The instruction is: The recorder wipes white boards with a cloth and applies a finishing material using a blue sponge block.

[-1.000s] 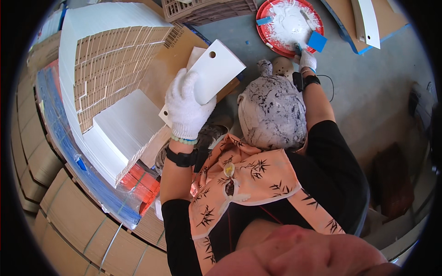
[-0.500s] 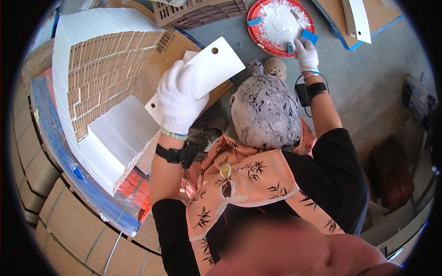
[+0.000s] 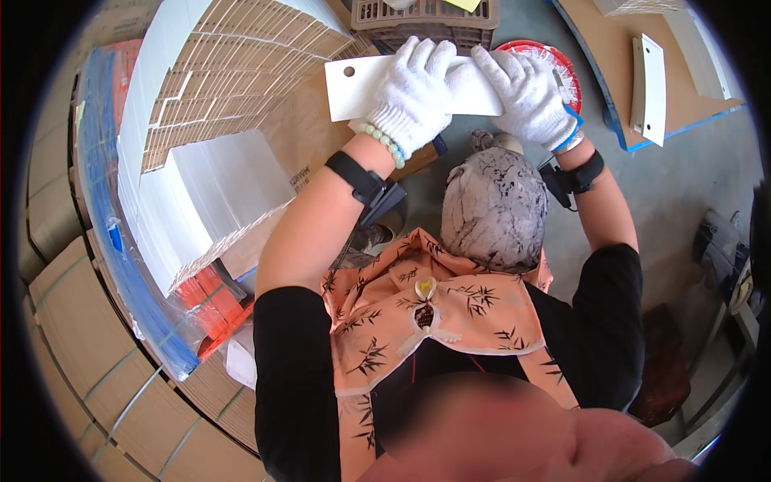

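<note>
A long white panel [image 3: 356,84] with a round hole near its left end is held up in front of me. My left hand [image 3: 416,95], in a white knitted glove, grips it around the middle with the fingers over its upper edge. At the panel's right end is my gloved right hand [image 3: 526,96], its fingers bent over the end; its palm side is hidden. Partly covered by the right hand, a red round tray [image 3: 575,80] holds white shreds. Whether the right hand also holds a small blue tool cannot be seen.
Tall stacks of white-edged boards [image 3: 229,181] stand at the left above strapped cardboard stacks [image 3: 76,313]. A brown plastic crate [image 3: 426,36] is at the far middle. On a blue-edged table [image 3: 598,80] at the far right lies another white holed panel [image 3: 649,88].
My right hand has left the red tray and come to the panel's right end. My left hand has moved the panel away from me and rightward, turning it nearly level. The blue tool no longer shows.
</note>
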Demonstrator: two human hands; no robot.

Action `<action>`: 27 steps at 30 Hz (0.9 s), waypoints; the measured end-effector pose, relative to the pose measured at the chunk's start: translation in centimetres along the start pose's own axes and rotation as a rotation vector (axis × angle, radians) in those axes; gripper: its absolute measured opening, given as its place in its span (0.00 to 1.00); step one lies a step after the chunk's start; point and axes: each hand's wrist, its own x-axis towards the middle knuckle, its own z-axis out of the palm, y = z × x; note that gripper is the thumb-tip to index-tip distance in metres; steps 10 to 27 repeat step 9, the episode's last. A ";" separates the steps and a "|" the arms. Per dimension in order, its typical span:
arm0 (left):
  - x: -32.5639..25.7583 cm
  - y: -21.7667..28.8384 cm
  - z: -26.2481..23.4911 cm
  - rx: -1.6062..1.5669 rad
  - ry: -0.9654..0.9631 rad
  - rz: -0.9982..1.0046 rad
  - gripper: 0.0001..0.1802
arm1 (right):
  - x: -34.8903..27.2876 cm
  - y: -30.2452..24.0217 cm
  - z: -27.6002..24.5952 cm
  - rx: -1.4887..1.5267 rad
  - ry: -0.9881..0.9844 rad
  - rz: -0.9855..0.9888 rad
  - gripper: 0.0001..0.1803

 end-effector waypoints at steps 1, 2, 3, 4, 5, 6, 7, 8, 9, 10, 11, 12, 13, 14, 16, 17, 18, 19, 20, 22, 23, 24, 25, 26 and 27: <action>-0.1 0.2 -0.4 -0.043 -0.012 -0.014 0.31 | -0.6 0.3 0.3 -0.010 0.002 0.016 0.49; -0.4 0.4 -1.0 -0.087 -0.025 -0.026 0.30 | -1.2 0.3 0.6 -0.015 -0.017 0.081 0.49; -0.5 0.8 -1.6 -0.139 -0.032 -0.031 0.30 | -2.4 1.0 1.2 -0.037 -0.020 0.097 0.49; -0.9 0.8 -2.3 -0.237 -0.031 -0.056 0.29 | -3.9 2.3 2.1 0.014 0.055 0.180 0.49; -2.1 0.5 -2.3 -0.244 0.064 -0.049 0.30 | -5.3 3.5 2.2 0.053 0.132 0.262 0.49; -3.1 0.2 -2.7 -0.266 0.057 -0.066 0.31 | -6.6 4.6 1.8 0.041 0.087 0.422 0.49; -4.2 -0.1 -2.5 -0.315 0.010 -0.125 0.31 | -8.8 6.5 1.6 0.031 0.052 0.561 0.49; -5.5 -0.4 -2.2 -0.322 -0.014 -0.170 0.30 | -10.4 7.9 0.9 0.010 -0.001 0.768 0.51; -6.8 -0.9 -2.7 -0.341 -0.078 -0.219 0.30 | -11.1 8.6 -0.2 -0.002 -0.052 0.965 0.52; -6.8 -0.9 -2.7 -0.341 -0.078 -0.219 0.30 | -11.1 8.6 -0.2 -0.002 -0.052 0.965 0.52; -6.8 -0.9 -2.7 -0.341 -0.078 -0.219 0.30 | -11.1 8.6 -0.2 -0.002 -0.052 0.965 0.52; -6.8 -0.9 -2.7 -0.341 -0.078 -0.219 0.30 | -11.1 8.6 -0.2 -0.002 -0.052 0.965 0.52; -6.8 -0.9 -2.7 -0.341 -0.078 -0.219 0.30 | -11.1 8.6 -0.2 -0.002 -0.052 0.965 0.52; -6.8 -0.9 -2.7 -0.341 -0.078 -0.219 0.30 | -11.1 8.6 -0.2 -0.002 -0.052 0.965 0.52; -6.8 -0.9 -2.7 -0.341 -0.078 -0.219 0.30 | -11.1 8.6 -0.2 -0.002 -0.052 0.965 0.52; -6.8 -0.9 -2.7 -0.341 -0.078 -0.219 0.30 | -11.1 8.6 -0.2 -0.002 -0.052 0.965 0.52; -6.8 -0.9 -2.7 -0.341 -0.078 -0.219 0.30 | -11.1 8.6 -0.2 -0.002 -0.052 0.965 0.52; -6.8 -0.9 -2.7 -0.341 -0.078 -0.219 0.30 | -11.1 8.6 -0.2 -0.002 -0.052 0.965 0.52; -6.8 -0.9 -2.7 -0.341 -0.078 -0.219 0.30 | -11.1 8.6 -0.2 -0.002 -0.052 0.965 0.52; -6.8 -0.9 -2.7 -0.341 -0.078 -0.219 0.30 | -11.1 8.6 -0.2 -0.002 -0.052 0.965 0.52; -6.8 -0.9 -2.7 -0.341 -0.078 -0.219 0.30 | -11.1 8.6 -0.2 -0.002 -0.052 0.965 0.52; -6.8 -0.9 -2.7 -0.341 -0.078 -0.219 0.30 | -11.1 8.6 -0.2 -0.002 -0.052 0.965 0.52; -6.8 -0.9 -2.7 -0.341 -0.078 -0.219 0.30 | -11.1 8.6 -0.2 -0.002 -0.052 0.965 0.52; -6.8 -0.9 -2.7 -0.341 -0.078 -0.219 0.30 | -11.1 8.6 -0.2 -0.002 -0.052 0.965 0.52; -6.8 -0.9 -2.7 -0.341 -0.078 -0.219 0.30 | -11.1 8.6 -0.2 -0.002 -0.052 0.965 0.52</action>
